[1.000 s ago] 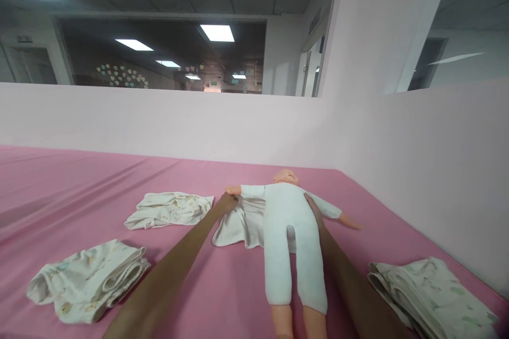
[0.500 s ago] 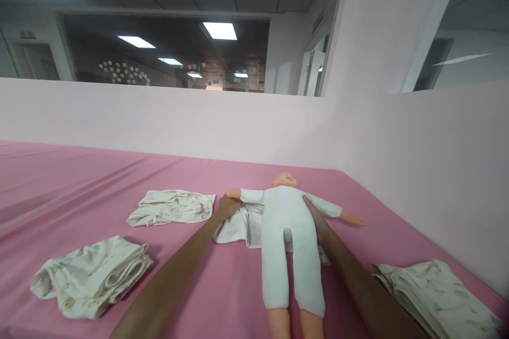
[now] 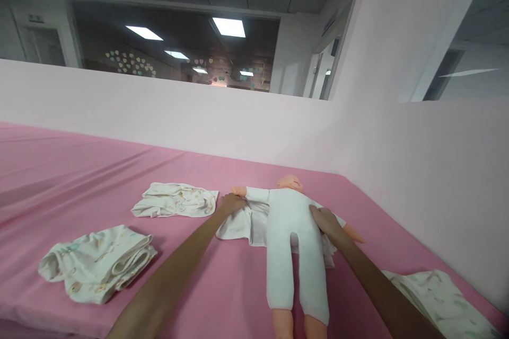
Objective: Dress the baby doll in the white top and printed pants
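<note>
A baby doll (image 3: 292, 217) with a white cloth body lies on its back, its head toward the wall and its arms spread. Beneath it, a white baby garment (image 3: 234, 225) is spread out and shows on both sides of the torso. My left hand (image 3: 231, 203) is closed at the garment's upper edge, just below the doll's hand (image 3: 239, 190); its fingertips are partly hidden. On the other side, my right hand (image 3: 326, 221) grips the side of the doll's torso, thumb on top and the other fingers out of sight.
Folded printed baby clothes lie at left, one bundle (image 3: 97, 265) near the front and another (image 3: 175, 200) farther back. More folded cloth (image 3: 441, 296) is at front right. Pink sheeting (image 3: 207, 286) covers the surface, bounded by a white wall (image 3: 178, 111) behind and at right.
The view has tilted slightly. My right hand has shifted outward and down along the doll's side and shows more plainly. My left hand stays by the doll's hand.
</note>
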A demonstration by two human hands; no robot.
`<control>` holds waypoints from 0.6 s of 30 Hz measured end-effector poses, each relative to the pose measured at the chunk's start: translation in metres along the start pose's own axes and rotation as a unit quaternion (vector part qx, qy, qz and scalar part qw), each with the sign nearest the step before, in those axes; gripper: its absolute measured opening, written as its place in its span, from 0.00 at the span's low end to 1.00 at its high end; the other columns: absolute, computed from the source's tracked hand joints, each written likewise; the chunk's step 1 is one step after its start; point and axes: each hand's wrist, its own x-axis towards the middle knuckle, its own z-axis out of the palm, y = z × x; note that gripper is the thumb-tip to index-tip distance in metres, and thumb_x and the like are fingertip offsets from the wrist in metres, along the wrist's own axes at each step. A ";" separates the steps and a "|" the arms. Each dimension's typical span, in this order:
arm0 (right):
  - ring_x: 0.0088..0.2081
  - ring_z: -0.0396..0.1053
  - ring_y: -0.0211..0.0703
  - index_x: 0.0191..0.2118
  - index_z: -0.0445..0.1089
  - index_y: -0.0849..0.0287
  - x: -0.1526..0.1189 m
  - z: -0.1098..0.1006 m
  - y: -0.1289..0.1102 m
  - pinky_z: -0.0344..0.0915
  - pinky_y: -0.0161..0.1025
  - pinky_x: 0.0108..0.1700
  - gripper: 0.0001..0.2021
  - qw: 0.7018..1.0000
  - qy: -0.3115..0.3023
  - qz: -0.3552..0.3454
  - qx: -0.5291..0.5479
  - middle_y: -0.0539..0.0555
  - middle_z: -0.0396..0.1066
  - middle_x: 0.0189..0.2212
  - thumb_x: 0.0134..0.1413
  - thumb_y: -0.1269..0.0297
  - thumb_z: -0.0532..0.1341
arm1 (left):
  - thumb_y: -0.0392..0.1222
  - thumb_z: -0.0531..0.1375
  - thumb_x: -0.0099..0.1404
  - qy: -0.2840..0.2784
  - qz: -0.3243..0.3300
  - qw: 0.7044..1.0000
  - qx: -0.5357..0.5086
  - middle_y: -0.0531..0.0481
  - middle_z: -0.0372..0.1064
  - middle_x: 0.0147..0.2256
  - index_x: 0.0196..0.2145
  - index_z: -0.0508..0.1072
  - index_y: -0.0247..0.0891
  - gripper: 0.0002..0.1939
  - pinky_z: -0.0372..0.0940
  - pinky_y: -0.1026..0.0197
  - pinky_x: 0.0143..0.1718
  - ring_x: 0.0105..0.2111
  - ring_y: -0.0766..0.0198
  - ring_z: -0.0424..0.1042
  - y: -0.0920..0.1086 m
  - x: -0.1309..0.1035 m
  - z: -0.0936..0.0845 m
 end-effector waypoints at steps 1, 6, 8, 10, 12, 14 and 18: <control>0.30 0.71 0.53 0.33 0.71 0.62 0.002 -0.003 -0.004 0.63 0.45 0.32 0.20 1.000 0.002 0.002 -0.012 0.65 0.73 0.30 0.59 0.56 0.45 | 0.44 0.61 0.53 -0.008 -0.009 1.000 -0.006 0.43 0.76 0.38 0.29 0.74 0.37 0.08 0.60 0.56 0.45 0.46 0.47 0.71 0.000 0.001 0.000; 0.48 0.66 0.57 0.46 0.68 0.64 0.012 -0.001 -0.052 0.60 0.48 0.48 0.17 0.993 0.026 -0.109 -0.039 0.67 0.70 0.46 0.58 0.62 0.48 | 0.40 0.61 0.52 -0.038 -0.014 0.996 -0.081 0.44 0.76 0.40 0.34 0.74 0.36 0.10 0.63 0.62 0.37 0.42 0.52 0.73 0.002 0.002 -0.005; 0.54 0.62 0.52 0.52 0.66 0.63 0.016 0.010 -0.079 0.56 0.44 0.55 0.19 0.980 0.003 -0.195 -0.034 0.63 0.67 0.52 0.58 0.60 0.51 | 0.37 0.58 0.55 -0.056 0.005 0.990 -0.128 0.45 0.76 0.41 0.39 0.74 0.36 0.12 0.64 0.64 0.34 0.40 0.56 0.74 0.004 0.001 -0.009; 0.58 0.60 0.48 0.58 0.62 0.59 0.020 0.024 -0.103 0.53 0.40 0.58 0.23 0.960 -0.039 -0.277 -0.031 0.58 0.65 0.56 0.58 0.58 0.54 | 0.34 0.56 0.56 -0.081 0.026 0.981 -0.175 0.45 0.76 0.41 0.42 0.73 0.35 0.15 0.65 0.65 0.33 0.38 0.59 0.74 0.006 -0.002 -0.014; 0.58 0.60 0.46 0.61 0.60 0.56 0.025 0.039 -0.121 0.52 0.38 0.58 0.26 0.938 -0.078 -0.336 -0.035 0.56 0.64 0.58 0.58 0.55 0.56 | 0.32 0.56 0.56 -0.101 0.040 0.971 -0.211 0.45 0.76 0.40 0.42 0.73 0.33 0.15 0.66 0.65 0.32 0.37 0.61 0.75 0.006 -0.005 -0.022; 0.58 0.60 0.49 0.62 0.58 0.56 0.030 0.052 -0.132 0.52 0.41 0.58 0.27 0.926 -0.097 -0.362 -0.043 0.58 0.63 0.59 0.59 0.52 0.56 | 0.32 0.59 0.55 -0.106 0.046 0.966 -0.232 0.45 0.76 0.38 0.40 0.74 0.32 0.14 0.66 0.65 0.32 0.36 0.61 0.74 0.005 -0.008 -0.032; 0.55 0.63 0.52 0.60 0.60 0.59 0.042 0.068 -0.139 0.54 0.45 0.55 0.26 0.924 -0.103 -0.363 -0.062 0.62 0.66 0.55 0.61 0.51 0.54 | 0.37 0.65 0.49 -0.094 0.021 0.967 -0.234 0.46 0.74 0.30 0.35 0.75 0.31 0.13 0.65 0.63 0.29 0.31 0.58 0.73 -0.003 -0.009 -0.056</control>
